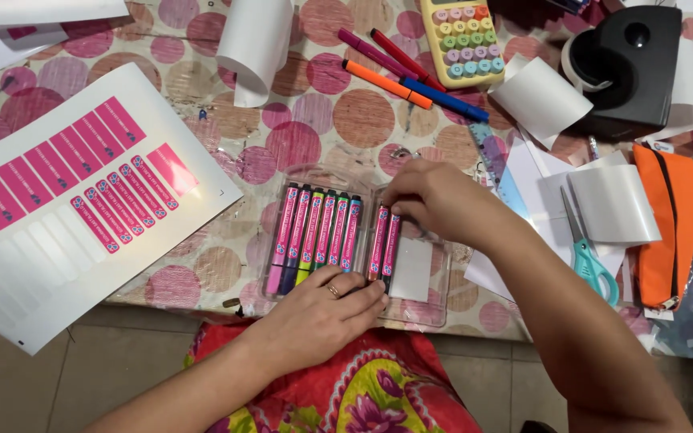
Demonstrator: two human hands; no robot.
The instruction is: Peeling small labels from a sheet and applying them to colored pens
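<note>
Markers between left hand and right hand.

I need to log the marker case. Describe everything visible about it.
The clear plastic marker case lies flat and open at the table's near edge. Six pink-labelled markers fill its left side and two more sit further right, leaving bare slots. The left hand rests on its near edge; the right hand pinches the tops of the two markers.

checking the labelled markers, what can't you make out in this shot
Head view only:
- Upper ends of two markers: covered by the right hand.
- Lower ends of markers in the clear tray: under the left hand.
- Sticker sheet: print too small, left edge cut off.
- Scissors: blades partly under paper.
</note>
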